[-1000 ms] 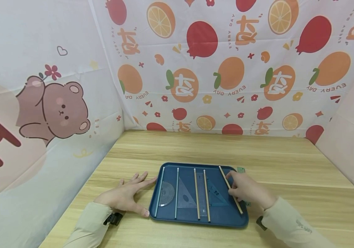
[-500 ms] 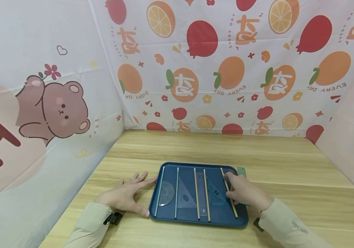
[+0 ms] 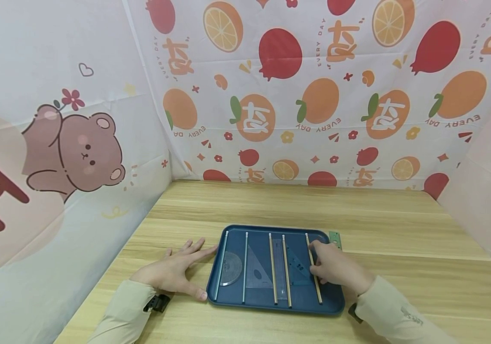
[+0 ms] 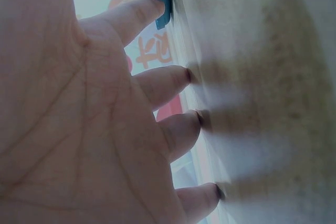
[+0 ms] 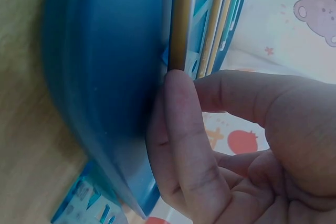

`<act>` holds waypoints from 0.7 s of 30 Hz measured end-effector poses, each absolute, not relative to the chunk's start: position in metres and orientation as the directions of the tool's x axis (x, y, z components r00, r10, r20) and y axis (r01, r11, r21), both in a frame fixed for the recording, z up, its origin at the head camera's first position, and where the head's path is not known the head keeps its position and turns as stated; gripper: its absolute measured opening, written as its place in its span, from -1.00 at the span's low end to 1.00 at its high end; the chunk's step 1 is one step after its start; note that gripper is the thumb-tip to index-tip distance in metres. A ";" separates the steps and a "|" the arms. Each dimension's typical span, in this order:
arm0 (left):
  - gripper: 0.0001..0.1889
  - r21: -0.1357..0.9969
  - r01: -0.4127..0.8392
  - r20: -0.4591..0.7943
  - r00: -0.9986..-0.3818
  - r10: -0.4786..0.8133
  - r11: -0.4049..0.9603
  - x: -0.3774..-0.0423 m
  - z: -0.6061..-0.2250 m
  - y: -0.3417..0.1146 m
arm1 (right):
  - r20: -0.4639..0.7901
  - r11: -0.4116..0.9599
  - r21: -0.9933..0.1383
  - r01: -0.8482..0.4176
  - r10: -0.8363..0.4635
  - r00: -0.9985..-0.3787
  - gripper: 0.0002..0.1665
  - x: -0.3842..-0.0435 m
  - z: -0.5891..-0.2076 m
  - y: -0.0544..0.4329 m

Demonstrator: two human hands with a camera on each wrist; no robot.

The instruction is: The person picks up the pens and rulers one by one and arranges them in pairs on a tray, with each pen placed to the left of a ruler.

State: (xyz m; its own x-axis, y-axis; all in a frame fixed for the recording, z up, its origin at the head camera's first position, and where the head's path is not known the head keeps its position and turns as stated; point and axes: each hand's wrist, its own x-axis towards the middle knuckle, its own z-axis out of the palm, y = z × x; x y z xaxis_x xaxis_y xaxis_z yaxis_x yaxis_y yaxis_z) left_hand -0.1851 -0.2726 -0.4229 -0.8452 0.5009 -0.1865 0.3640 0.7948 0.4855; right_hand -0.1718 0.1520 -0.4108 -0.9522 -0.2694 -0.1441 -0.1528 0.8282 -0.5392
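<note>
A dark blue tray (image 3: pixel 234 242) lies on the table. My right hand (image 3: pixel 337 266) reaches over its right side, thumb and index finger pinching a gold pencil (image 3: pixel 318 292) near its middle. In the right wrist view, this pencil (image 5: pixel 182 19) runs up from the fingertips. My left hand (image 3: pixel 172 276) rests with fingers spread on the table, its thumb and a fingertip at the tray's left edge. Two other gold pencils, one (image 3: pixel 273 267) beside the other (image 3: pixel 286 267), lie near the tray's middle. Further left lie two teal pencils, one (image 3: pixel 221 265) near the edge, one (image 3: pixel 245 267) more inward.
Beneath the pencils lie a clear protractor (image 3: pixel 232 270), a clear set square (image 3: pixel 255 277), a clear ruler (image 3: pixel 278 263) and a bluish set square (image 3: pixel 298 276). A green piece with holes (image 3: pixel 335 237) sticks out at the tray's right edge. Printed cloth (image 3: pixel 288 110) hangs behind the table.
My right hand has shifted slightly left, swinging the pencil's near end left so it stands closer to parallel with the others. The left hand and the tray have stayed put.
</note>
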 end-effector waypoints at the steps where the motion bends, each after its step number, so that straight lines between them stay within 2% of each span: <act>1: 0.27 0.487 0.364 -0.186 -0.845 0.502 0.794 -0.185 -0.423 -0.273 | -0.146 0.827 -0.542 -0.151 -0.269 -0.952 -0.35 -0.171 -0.410 0.151; 21: 0.27 0.487 0.357 -0.192 -0.847 0.496 0.797 -0.185 -0.422 -0.272 | -0.130 0.812 -0.565 -0.148 -0.265 -0.955 -0.33 -0.170 -0.409 0.152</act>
State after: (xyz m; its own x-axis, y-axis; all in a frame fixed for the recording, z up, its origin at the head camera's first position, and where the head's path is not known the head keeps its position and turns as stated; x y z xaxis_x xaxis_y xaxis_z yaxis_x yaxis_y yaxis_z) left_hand -0.1849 -0.2717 -0.4224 -0.8465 0.4963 -0.1924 0.3570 0.7974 0.4865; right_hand -0.1702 0.1524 -0.4093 -0.9555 -0.2649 -0.1298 -0.1483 0.8117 -0.5650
